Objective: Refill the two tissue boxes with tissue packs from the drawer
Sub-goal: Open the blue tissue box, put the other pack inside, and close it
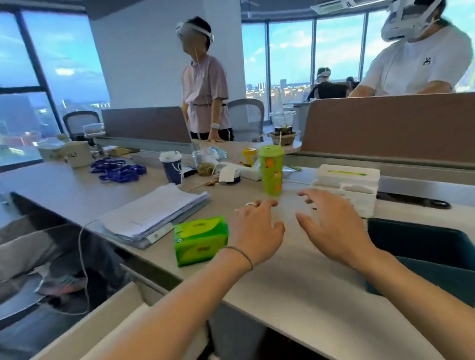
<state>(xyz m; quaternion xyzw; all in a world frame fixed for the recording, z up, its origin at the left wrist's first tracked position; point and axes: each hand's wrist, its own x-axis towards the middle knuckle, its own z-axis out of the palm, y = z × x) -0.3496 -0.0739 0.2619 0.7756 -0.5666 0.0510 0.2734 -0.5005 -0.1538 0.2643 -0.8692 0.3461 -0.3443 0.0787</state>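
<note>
Beside left hand (258, 232) (untouched): tissue pack (200, 240)

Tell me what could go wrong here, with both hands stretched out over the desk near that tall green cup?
The left hand hovers just short of the tall green cup; a careless reach might tip it toward the stack of papers. The right hand is close to the white tissue box, which could get pushed back against the desk divider. The drawer stands open at the lower left, easy to bump.
</note>
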